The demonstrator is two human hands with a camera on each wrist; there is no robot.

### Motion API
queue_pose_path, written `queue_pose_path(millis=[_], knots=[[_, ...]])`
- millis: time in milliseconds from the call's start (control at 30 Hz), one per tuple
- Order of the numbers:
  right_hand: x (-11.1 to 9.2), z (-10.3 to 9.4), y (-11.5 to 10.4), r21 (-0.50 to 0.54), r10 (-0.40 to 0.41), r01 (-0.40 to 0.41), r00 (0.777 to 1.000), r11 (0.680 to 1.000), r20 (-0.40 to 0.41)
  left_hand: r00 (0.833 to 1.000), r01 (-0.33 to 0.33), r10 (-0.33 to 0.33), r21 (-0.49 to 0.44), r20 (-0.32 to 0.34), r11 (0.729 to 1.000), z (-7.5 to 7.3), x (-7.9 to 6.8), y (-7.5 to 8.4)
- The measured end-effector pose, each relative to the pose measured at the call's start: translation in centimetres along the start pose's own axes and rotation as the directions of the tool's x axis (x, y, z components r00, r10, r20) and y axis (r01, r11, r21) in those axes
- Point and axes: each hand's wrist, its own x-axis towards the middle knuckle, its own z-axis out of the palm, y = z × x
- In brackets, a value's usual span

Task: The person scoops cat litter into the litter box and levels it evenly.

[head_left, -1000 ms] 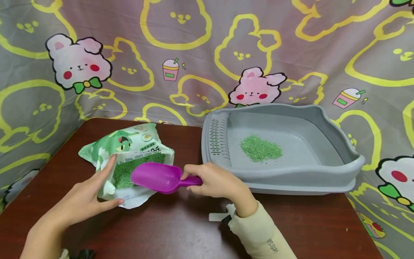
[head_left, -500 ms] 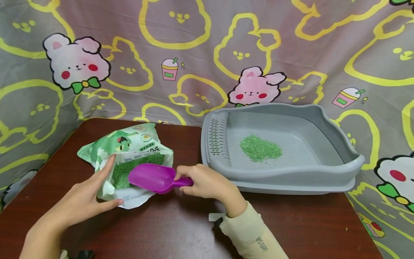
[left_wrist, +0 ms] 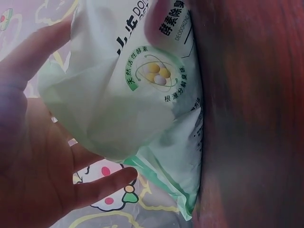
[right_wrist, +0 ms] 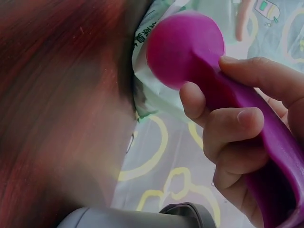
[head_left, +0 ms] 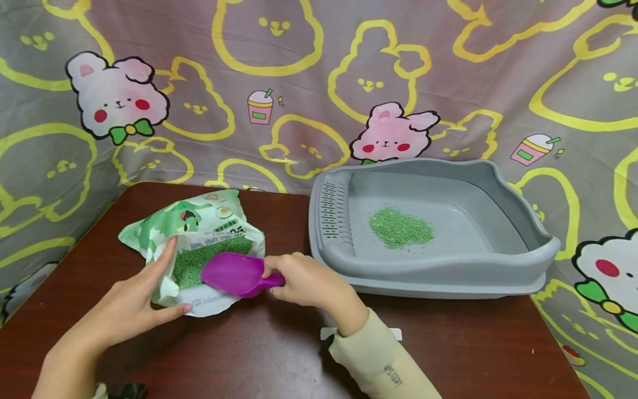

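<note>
A green-and-white cat litter bag [head_left: 166,221] lies on its side at the left, its mouth facing the person. Green litter pellets [head_left: 188,261] show inside. My left hand [head_left: 117,310] rests at the bag's near-left edge, thumb and fingers spread along it. In the left wrist view those fingers reach straight beside the bag [left_wrist: 104,107]. My right hand [head_left: 309,280] grips the handle of a purple scoop [head_left: 233,272]. The scoop's bowl overlaps the bag's opening and the pellets. The right wrist view shows fingers and thumb curled around the scoop [right_wrist: 185,50].
A grey litter box [head_left: 448,271] stands at the right, a patch of green pellets [head_left: 401,228] on its floor. On the brown table [head_left: 279,354], a small white flat object [head_left: 395,333] is partly hidden by the right forearm. A patterned curtain [head_left: 299,50] hangs behind.
My right hand has moved left with the scoop, and its bowl stays over the bag's opening. The left hand holds nearly the same place on the bag.
</note>
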Motion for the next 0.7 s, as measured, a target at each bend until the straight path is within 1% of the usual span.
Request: queue_pose_path(millis=[167,367,533,700], knots=[[0.6,0.2,0.0,-0.003,0.03,-0.03,0.999,1.0,0.012,1.0,0.016,-0.016,0.024,0.002,1.0,0.0,0.3,0.2],[1.2,0.3,0.2,0.033,0.053,-0.054,0.998,0.998,0.028,0.999,0.043,-0.043,0.033,0.01,0.999,0.0,0.6,0.5],[1.5,0.3,0.3,0.047,0.06,-0.061,0.998,0.997,0.03,0.997,0.064,-0.066,0.04,0.029,0.997,0.0,0.8,0.7],[1.8,0.4,0.6,0.058,0.073,-0.075,0.997,0.995,0.035,0.997,0.072,-0.073,0.038,0.035,0.997,0.0,0.8,0.8]])
